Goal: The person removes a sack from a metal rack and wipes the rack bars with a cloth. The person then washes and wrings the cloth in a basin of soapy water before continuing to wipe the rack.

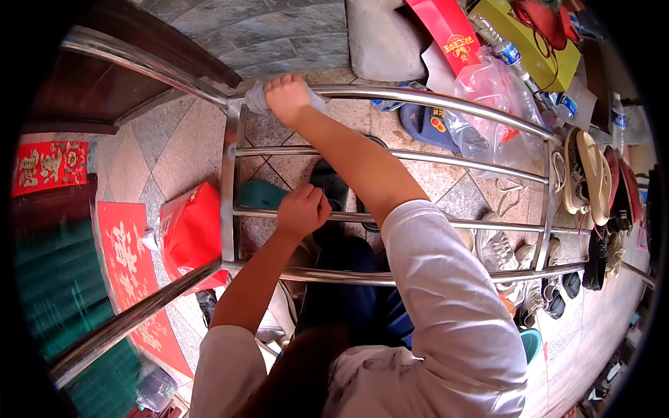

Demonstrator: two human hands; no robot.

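A shiny metal rack [229, 174] with several parallel bars lies across the middle of the view. My right hand [287, 99] is closed on a grey cloth [258, 99], pressed onto the farthest rail [418, 96] near its left corner. Closer to me, my left hand [304, 209] has its fingers wrapped round an inner bar [390, 219] of the rack. Part of the cloth is hidden under my right hand, and a bit of it shows on either side.
Shoes [496, 251] and sandals [596, 167] crowd the right side. Behind the rack are a blue slipper [425, 125], a plastic bag [491, 104] and a bottle [507, 53]. A red bag [188, 230] stands at left, beside a red mat [129, 265].
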